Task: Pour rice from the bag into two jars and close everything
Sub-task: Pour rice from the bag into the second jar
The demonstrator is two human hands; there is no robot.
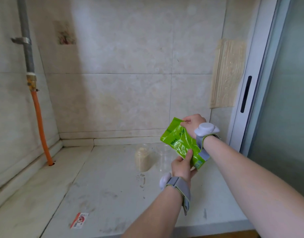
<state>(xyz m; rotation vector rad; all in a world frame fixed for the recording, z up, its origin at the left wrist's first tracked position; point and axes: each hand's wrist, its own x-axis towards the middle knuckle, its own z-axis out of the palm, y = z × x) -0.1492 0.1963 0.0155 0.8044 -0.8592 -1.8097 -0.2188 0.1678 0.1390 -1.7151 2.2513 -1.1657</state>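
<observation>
Rice bag (179, 143): glossy lime-green plastic with darker green print, crinkled. It is held in the air above the surface (113, 177), tilted, with its top end up and away. The right hand (192, 121) pinches the top edge. The left hand (181, 166) grips the lower edge, thumb lying on the front face.

Rice jar (143, 158): clear, upright on the surface, just left of the bag. It holds pale rice up to near the shoulder, and its mouth is open.

Second jar (165, 157): clear, upright, just beside the first on its right. Its wall is see-through from rim to base. The bag partly hides its right side.
</observation>
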